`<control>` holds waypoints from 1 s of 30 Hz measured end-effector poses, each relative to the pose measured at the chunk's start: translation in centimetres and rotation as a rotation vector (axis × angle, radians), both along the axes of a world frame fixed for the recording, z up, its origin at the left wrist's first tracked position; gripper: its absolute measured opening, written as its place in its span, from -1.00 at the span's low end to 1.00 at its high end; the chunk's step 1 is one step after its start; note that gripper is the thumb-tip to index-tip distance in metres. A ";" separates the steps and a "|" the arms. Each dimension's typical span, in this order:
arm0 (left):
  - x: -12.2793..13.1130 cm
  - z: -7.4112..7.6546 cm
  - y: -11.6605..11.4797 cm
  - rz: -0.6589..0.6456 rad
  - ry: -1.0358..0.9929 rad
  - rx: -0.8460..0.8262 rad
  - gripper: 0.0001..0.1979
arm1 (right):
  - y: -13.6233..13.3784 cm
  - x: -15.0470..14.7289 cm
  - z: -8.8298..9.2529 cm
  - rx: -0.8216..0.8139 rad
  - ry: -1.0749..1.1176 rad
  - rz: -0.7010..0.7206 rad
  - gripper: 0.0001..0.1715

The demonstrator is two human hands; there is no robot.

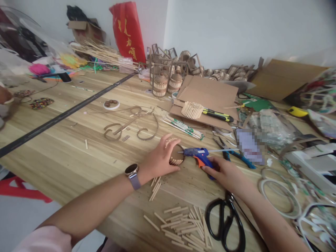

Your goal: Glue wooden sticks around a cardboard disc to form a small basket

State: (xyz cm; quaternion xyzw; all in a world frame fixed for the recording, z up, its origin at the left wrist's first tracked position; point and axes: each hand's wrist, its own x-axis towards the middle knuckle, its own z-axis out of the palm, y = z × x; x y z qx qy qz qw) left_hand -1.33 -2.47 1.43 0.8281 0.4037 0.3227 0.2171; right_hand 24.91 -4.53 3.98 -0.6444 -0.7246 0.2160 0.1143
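Note:
My left hand, with a watch on its wrist, rests on the wooden table and grips a small round cardboard piece lined with short wooden sticks. My right hand is wrapped round the handle of a blue hot glue gun. The gun's nozzle points left and touches the rim of the round piece. Several loose cut sticks lie on the table near my forearms.
Black scissors lie by my right forearm, blue pliers beyond the gun. Cardboard sheets, small stick baskets, tape rings and clutter fill the back and right. A black strip crosses the table at left.

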 end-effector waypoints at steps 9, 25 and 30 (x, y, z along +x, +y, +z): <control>0.1 -0.6 0.0 0.012 -0.006 -0.027 -0.02 | -0.2 0.0 0.6 -0.089 0.692 -0.190 -0.44; -0.7 -1.4 1.7 -0.097 -0.090 0.066 -0.02 | -1.2 -0.9 0.9 -0.246 0.665 -0.179 -0.40; -0.8 -1.5 1.8 -0.111 -0.078 0.066 -0.04 | -1.2 -0.9 0.3 -0.175 0.499 -0.037 -0.32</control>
